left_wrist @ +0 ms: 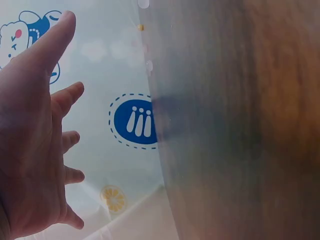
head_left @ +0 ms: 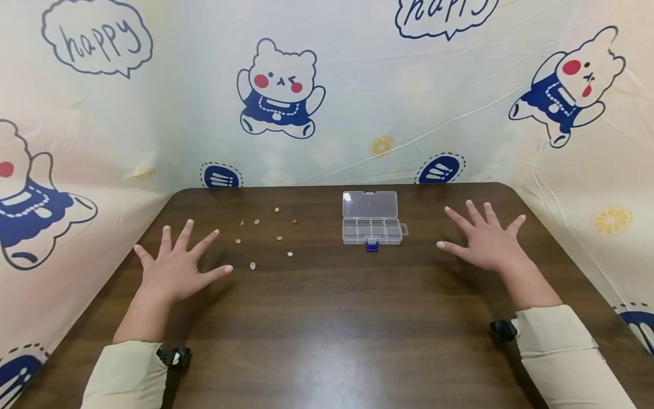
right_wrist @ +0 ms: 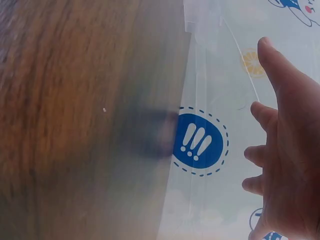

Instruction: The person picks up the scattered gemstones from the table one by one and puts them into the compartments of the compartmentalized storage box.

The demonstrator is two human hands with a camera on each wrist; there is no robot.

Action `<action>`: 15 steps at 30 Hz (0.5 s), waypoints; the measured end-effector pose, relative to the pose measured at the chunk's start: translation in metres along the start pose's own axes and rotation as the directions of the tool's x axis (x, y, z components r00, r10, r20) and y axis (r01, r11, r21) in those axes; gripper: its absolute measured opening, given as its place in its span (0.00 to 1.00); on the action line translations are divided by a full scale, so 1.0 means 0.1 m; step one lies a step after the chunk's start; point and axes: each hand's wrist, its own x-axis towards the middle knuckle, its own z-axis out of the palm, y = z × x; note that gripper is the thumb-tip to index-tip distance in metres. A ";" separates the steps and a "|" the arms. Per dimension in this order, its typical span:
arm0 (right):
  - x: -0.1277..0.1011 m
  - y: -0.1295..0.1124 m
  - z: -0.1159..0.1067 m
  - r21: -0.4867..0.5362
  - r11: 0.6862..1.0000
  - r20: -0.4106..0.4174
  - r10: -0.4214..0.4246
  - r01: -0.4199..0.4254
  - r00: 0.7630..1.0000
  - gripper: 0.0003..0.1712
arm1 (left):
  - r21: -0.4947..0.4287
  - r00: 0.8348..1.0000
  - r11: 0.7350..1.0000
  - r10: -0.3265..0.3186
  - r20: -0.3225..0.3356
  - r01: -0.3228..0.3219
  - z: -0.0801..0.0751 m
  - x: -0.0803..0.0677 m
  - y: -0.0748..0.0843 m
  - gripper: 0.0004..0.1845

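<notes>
My left hand (head_left: 176, 270) is spread wide above the left side of the table, holding nothing. Just beyond its thumb lie several small stones, among them a white one (head_left: 252, 265), a yellow one (head_left: 277, 210) and a reddish-brown one (head_left: 294, 221). Fingers splayed, my right hand (head_left: 487, 241) hovers over the right side, also with nothing in it. To its left stands a clear plastic compartment box (head_left: 372, 230), lid raised at the back, with a blue latch (head_left: 372, 247) at the front. In the left wrist view the palm (left_wrist: 30, 145) faces the table.
The brown wooden table (head_left: 327, 318) has rounded far corners. A pale curtain (head_left: 347, 85) printed with cartoon bears and "happy" bubbles rises behind it and along both sides. A dark strap (head_left: 176, 358) circles the left wrist, another (head_left: 503, 330) the right.
</notes>
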 end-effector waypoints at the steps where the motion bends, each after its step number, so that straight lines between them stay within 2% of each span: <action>1: 0.00 0.00 0.01 -0.001 1.000 0.000 0.000 0.000 1.000 0.57 | -0.002 1.000 1.000 0.000 -0.001 0.000 0.00 0.00 0.00 0.52; 15: 0.08 -0.01 0.04 0.087 0.995 -0.021 -0.042 0.044 0.999 0.54 | -0.092 1.000 0.996 0.000 0.013 0.001 0.02 0.10 0.02 0.51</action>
